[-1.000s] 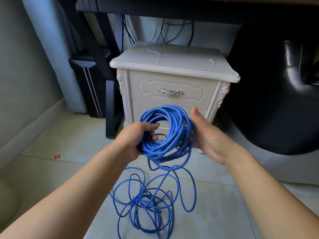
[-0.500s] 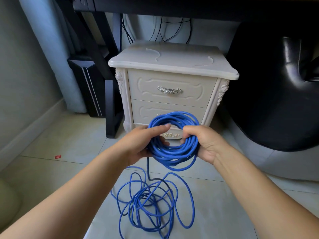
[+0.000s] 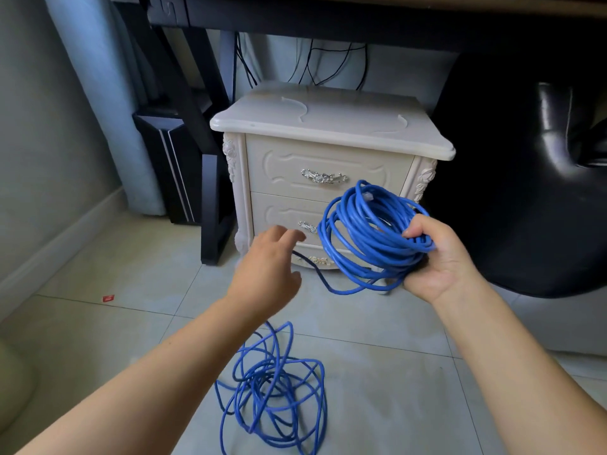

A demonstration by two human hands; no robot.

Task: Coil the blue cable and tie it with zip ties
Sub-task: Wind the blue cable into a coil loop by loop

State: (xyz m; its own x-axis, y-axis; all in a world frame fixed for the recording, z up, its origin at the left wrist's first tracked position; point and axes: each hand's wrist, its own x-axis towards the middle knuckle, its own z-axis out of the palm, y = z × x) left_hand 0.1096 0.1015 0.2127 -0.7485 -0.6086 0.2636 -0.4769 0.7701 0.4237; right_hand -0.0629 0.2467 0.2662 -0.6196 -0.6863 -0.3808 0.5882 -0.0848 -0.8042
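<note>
My right hand (image 3: 440,257) grips the right side of a coil of blue cable (image 3: 361,234), held in the air in front of the lower drawer. A strand of the cable runs from the coil's bottom leftward behind my left hand (image 3: 267,267). That hand hovers left of the coil with its fingers relaxed and spread, and I cannot tell whether it touches the strand. A loose tangle of the same blue cable (image 3: 272,389) lies on the tiled floor below. Two pale zip ties (image 3: 297,108) lie on top of the nightstand.
A cream two-drawer nightstand (image 3: 328,172) stands straight ahead under a dark desk (image 3: 328,21). A black leather chair (image 3: 525,178) fills the right side. A black desk leg and a dark box (image 3: 170,165) stand at the left. A small red scrap (image 3: 107,298) lies on the floor.
My left hand has let go of the coil and moved left, fingers spread. My right hand has carried the coil to the right and slightly up.
</note>
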